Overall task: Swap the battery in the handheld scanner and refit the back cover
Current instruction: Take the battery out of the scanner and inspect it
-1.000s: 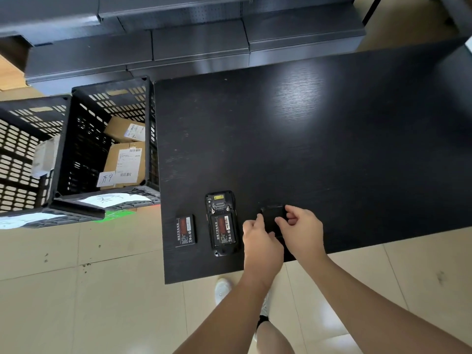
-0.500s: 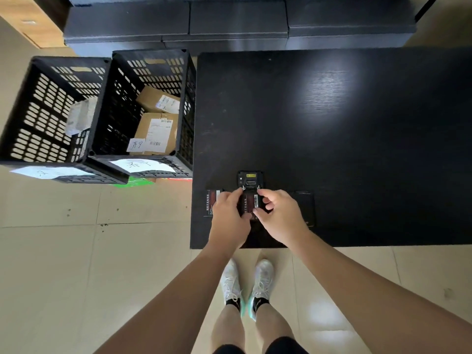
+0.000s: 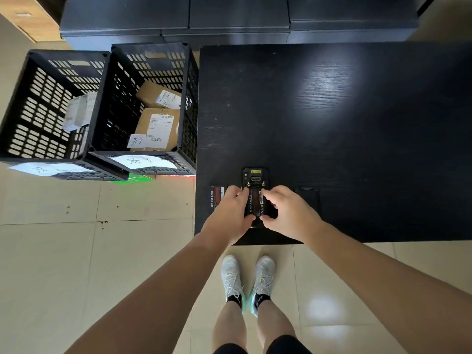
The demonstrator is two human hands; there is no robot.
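The handheld scanner [image 3: 255,175] lies face down near the front edge of the black table [image 3: 332,111], its back open. A battery [image 3: 256,201] with a red and black label sits in the open bay. My left hand [image 3: 229,213] grips the scanner's left side, with its fingertips at the battery's edge. On the right side, my right hand [image 3: 288,213] pinches the battery between forefinger and thumb. A second battery [image 3: 216,198] lies just left of my left hand. To the right of my right hand, the black back cover [image 3: 307,198] rests flat on the table.
Two black slotted crates [image 3: 107,98] stand on the floor left of the table; one holds cardboard parcels [image 3: 158,123]. Dark shelving [image 3: 229,21] runs behind the table. My feet in white shoes [image 3: 247,282] are at the table's front edge.
Both hands left the back cover, which now lies on the table, and moved left onto the scanner and its battery. The camera view also shifted downward.
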